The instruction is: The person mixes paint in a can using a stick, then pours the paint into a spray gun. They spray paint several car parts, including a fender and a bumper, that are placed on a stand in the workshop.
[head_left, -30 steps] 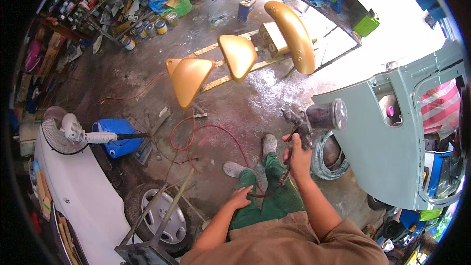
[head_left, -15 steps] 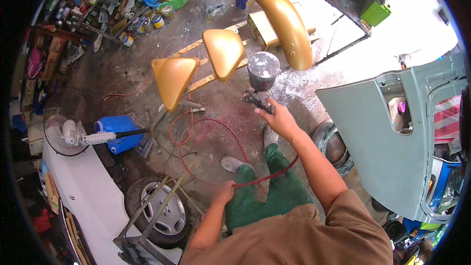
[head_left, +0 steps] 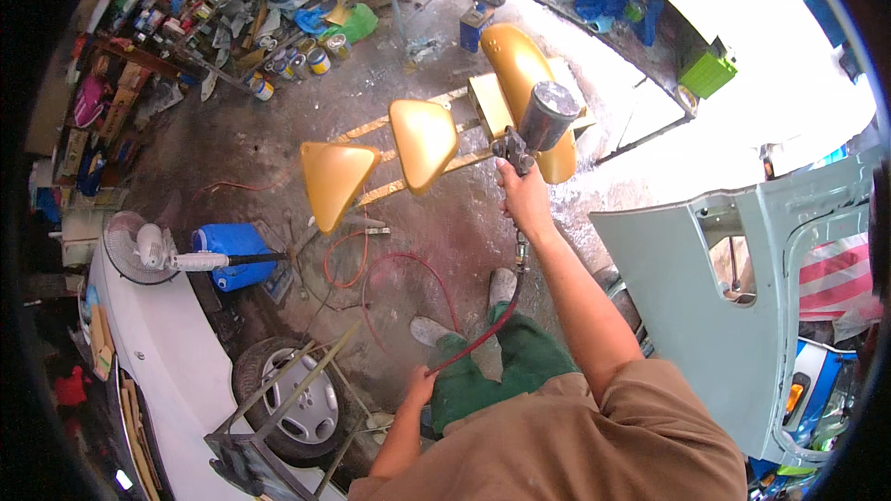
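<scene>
My right hand [head_left: 526,202] is wrapped round the handle of a spray gun [head_left: 510,150], its dark paint cup [head_left: 549,117] tilted over the long curved gold fender [head_left: 512,54] and hiding part of it. From the handle's lower end a red air hose [head_left: 487,329] curves back to my left hand [head_left: 420,384], closed on it by my thigh. Left of the gun are a rounded gold panel [head_left: 424,144] and a triangular gold panel [head_left: 336,181]. These parts rest on a gold-spattered rack [head_left: 380,191], with a gold box [head_left: 489,104] beside the fender.
A grey car door [head_left: 682,288] stands at the right. On the left are a fan [head_left: 153,250], a blue jerrycan [head_left: 232,258], a wheel [head_left: 295,399] and a metal frame [head_left: 278,427]. Loose hose [head_left: 408,255] loops across the floor. Paint cans [head_left: 318,61] crowd the far left.
My right hand has moved forward and turned the spray gun, bringing the cup across the fender. The hose under its handle has come into sight. My left hand keeps hold of the hose.
</scene>
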`<action>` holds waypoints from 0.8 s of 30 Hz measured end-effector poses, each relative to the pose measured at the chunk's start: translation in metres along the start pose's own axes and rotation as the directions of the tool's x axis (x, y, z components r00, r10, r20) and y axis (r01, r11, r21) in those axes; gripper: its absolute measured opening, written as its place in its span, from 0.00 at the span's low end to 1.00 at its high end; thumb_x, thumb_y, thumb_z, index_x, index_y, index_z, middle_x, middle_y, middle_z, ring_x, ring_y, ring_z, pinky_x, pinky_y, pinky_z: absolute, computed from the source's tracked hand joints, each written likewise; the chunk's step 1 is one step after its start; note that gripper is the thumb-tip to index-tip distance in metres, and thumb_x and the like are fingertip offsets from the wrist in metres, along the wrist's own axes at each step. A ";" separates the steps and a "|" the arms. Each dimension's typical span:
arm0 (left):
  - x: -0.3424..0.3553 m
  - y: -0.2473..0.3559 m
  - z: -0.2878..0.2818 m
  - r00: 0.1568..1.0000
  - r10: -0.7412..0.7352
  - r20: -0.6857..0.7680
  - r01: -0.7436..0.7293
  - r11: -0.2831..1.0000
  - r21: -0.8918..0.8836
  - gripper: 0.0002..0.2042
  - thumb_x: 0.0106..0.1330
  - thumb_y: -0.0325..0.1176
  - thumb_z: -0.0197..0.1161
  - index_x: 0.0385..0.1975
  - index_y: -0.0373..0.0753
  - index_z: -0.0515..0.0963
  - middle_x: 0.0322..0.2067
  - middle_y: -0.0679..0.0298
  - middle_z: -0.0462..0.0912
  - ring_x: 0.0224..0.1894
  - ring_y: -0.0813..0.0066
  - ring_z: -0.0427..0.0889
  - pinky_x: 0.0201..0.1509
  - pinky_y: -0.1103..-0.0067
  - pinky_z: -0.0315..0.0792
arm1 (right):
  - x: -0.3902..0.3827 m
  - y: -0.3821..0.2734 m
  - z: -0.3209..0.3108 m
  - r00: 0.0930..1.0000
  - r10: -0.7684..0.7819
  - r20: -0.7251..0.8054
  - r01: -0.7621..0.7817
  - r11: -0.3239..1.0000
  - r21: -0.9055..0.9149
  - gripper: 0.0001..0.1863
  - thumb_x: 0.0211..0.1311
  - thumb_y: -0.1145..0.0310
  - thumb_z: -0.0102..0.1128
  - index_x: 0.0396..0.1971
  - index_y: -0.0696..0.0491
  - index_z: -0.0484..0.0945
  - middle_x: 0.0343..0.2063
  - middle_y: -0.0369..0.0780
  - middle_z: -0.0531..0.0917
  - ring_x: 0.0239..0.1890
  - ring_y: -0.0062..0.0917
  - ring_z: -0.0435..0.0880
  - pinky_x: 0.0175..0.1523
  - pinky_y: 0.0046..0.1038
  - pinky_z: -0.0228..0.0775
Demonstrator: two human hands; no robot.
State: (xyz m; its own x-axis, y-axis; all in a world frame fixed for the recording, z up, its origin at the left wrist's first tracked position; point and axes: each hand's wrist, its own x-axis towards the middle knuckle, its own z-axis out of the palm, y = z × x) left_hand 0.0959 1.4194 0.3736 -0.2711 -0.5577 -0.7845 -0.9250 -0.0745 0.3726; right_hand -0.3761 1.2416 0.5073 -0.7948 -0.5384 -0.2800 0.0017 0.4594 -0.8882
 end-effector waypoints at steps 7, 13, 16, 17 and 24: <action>-0.012 0.033 -0.011 0.998 -0.055 -0.025 0.045 0.954 -0.296 0.16 0.71 0.44 0.58 0.46 0.36 0.80 0.42 0.48 0.84 0.48 0.48 0.82 0.50 0.62 0.73 | 0.034 -0.019 0.000 0.995 0.080 0.061 -0.077 0.996 -0.054 0.26 0.68 0.53 0.62 0.52 0.60 0.73 0.35 0.52 0.84 0.29 0.40 0.84 0.32 0.37 0.76; -0.029 0.066 -0.023 0.996 -0.089 -0.015 0.079 0.939 -0.334 0.19 0.72 0.45 0.57 0.52 0.37 0.79 0.47 0.50 0.84 0.53 0.51 0.82 0.55 0.65 0.73 | 0.057 -0.047 0.012 0.998 0.038 0.059 -0.046 0.989 0.140 0.18 0.69 0.56 0.61 0.42 0.56 0.75 0.18 0.38 0.76 0.12 0.24 0.75 0.16 0.29 0.68; -0.033 0.089 -0.023 0.996 -0.078 -0.038 0.061 0.940 -0.337 0.20 0.72 0.47 0.57 0.53 0.38 0.78 0.47 0.50 0.85 0.53 0.51 0.82 0.56 0.65 0.73 | 0.065 -0.075 0.001 0.981 0.082 0.177 -0.134 0.943 0.303 0.17 0.69 0.55 0.61 0.41 0.55 0.75 0.22 0.39 0.81 0.12 0.21 0.74 0.16 0.27 0.68; -0.035 0.098 -0.022 0.997 -0.058 -0.053 0.035 0.932 -0.359 0.20 0.72 0.47 0.57 0.53 0.39 0.78 0.46 0.51 0.85 0.52 0.51 0.82 0.56 0.65 0.73 | 0.064 -0.079 -0.006 0.980 0.064 0.188 -0.114 0.957 0.268 0.17 0.69 0.54 0.61 0.41 0.55 0.75 0.22 0.39 0.81 0.13 0.20 0.75 0.16 0.26 0.68; -0.033 0.116 -0.015 0.999 -0.035 0.041 0.040 0.993 -0.114 0.17 0.71 0.47 0.59 0.52 0.45 0.79 0.45 0.51 0.85 0.50 0.47 0.82 0.52 0.61 0.74 | 0.034 -0.085 -0.018 0.973 -0.110 0.202 0.165 0.946 -0.278 0.27 0.68 0.50 0.61 0.56 0.56 0.72 0.39 0.60 0.84 0.46 0.58 0.82 0.51 0.49 0.72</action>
State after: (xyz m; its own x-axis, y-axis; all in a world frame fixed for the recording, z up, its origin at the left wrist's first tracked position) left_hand 0.0016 1.4171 0.4505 -0.2489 -0.5205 -0.8167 -0.8988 -0.1901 0.3950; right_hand -0.4142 1.1971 0.5800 -0.6510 -0.7174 -0.2481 -0.2986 0.5425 -0.7852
